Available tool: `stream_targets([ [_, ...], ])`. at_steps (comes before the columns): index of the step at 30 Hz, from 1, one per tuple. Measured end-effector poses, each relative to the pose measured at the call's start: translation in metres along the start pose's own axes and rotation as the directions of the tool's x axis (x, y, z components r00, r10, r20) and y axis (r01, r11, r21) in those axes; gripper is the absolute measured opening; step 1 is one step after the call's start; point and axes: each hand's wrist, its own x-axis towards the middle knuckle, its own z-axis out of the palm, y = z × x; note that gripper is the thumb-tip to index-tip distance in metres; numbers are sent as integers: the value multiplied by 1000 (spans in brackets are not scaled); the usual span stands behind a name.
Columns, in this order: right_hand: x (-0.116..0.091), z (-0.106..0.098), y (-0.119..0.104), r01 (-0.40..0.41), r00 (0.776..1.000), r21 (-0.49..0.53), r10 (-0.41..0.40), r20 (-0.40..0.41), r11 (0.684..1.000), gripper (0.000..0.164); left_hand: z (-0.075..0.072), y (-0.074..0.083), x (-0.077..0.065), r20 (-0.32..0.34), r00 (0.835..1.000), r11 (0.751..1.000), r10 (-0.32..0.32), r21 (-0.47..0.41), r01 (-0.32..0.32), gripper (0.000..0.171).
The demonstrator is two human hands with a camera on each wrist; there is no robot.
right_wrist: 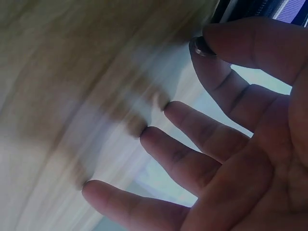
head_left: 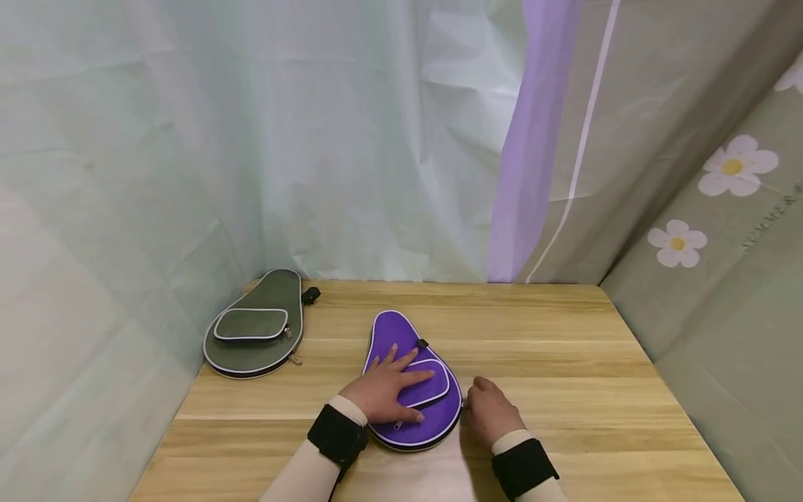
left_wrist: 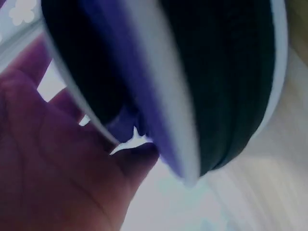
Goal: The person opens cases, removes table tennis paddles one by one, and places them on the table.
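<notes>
Two hands on the purple case (head_left: 436, 418): left hand (head_left: 389, 394) flat, right hand (head_left: 492, 408) on the zip pull (right_wrist: 204, 46)

Grip: right thumb (right_wrist: 260, 45) and forefinger (right_wrist: 216, 77) clamp the small metal zip pull at the case's rim. Other three right fingers spread out beside the pinch; can't tell if the tips touch the table (head_left: 564, 348). Left hand isn't gripping anything: fingers fanned over the front pocket (head_left: 439, 387), left of the pinch.

Case lies flat on the table, just left of the pinch, narrow end pointing away, round end nearest the person. Black strap (head_left: 422, 343) sits on its edge, farther out than the pinch. Pocket pull (head_left: 398, 425) is left of the pinch, on the near side of the left thumb. Green case (head_left: 276, 293) is well apart, far left of the pinch and farther out.

My read: step looks like working the main zip. Draw the pull along the seam, follow the curve, don't yank outward. Brace with a flat palm so the case doesn't spin; move the brace as the pinch travels. Fingers off the black zip band (left_wrist: 221, 96). Easy on pressure, shell probably flexes and binds the slider. Main risk: small tab slipping out of the pinch. Can't tell how far along the zip is.
</notes>
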Motion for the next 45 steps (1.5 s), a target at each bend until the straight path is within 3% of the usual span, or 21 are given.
stream_targets([
  [3, -4, -10, -8, 10, 1000, 9, -10, 12, 1000, 18, 2, 1, 1, 33, 999, 1000, -5, 11, 5, 75],
  [8, -9, -39, -27, 21, 999, 22, -22, 42, 1000, 17, 2, 2, 4, 22, 1000, 1000, 5, 21, -6, 72],
  [12, -11, -40, -29, 14, 999, 14, -14, 44, 1000, 18, 4, 1, 6, 8, 1000, 999, 8, 32, -8, 72],
  [17, -17, -54, -39, -18, 988, 43, 11, 154, 999, 2, 9, 1, 7, -16, 1000, 999, -2, 48, 3, 71],
  [20, -22, -55, -41, -18, 985, 64, 7, 170, 998, 10, 10, 2, 7, -18, 1000, 999, -11, 48, 12, 71],
  [25, -31, -41, -37, 4, 991, 97, -17, 129, 995, 27, 11, 3, 8, -13, 1000, 999, -27, 38, 28, 69],
  [31, -40, -56, -52, 31, 985, 113, -49, 167, 993, 30, 15, 8, 9, -46, 998, 997, -50, 59, 52, 66],
  [33, -42, -56, -52, 62, 986, 117, -80, 147, 991, 23, 17, 12, 10, -59, 996, 994, -63, 83, 67, 65],
  [35, -41, -43, -44, 164, 984, 75, -168, 55, 984, 13, 18, 16, 11, -81, 993, 989, -82, 120, 91, 64],
  [37, -37, -27, -30, 242, 970, 46, -241, -38, 969, 4, 18, 20, 14, -109, 989, 980, -101, 162, 118, 63],
  [40, -34, -9, -12, 282, 952, 7, -279, -124, 959, 6, 16, 25, 16, -115, 987, 975, -109, 182, 129, 65],
  [43, -35, -10, -10, 254, 963, 41, -249, -103, 966, 9, 7, 22, 13, -42, 995, 986, -89, 136, 94, 84],
  [45, -39, -24, -20, 245, 969, 64, -241, -62, 967, 11, -4, 16, 9, 39, 997, 993, -71, 97, 67, 98],
])
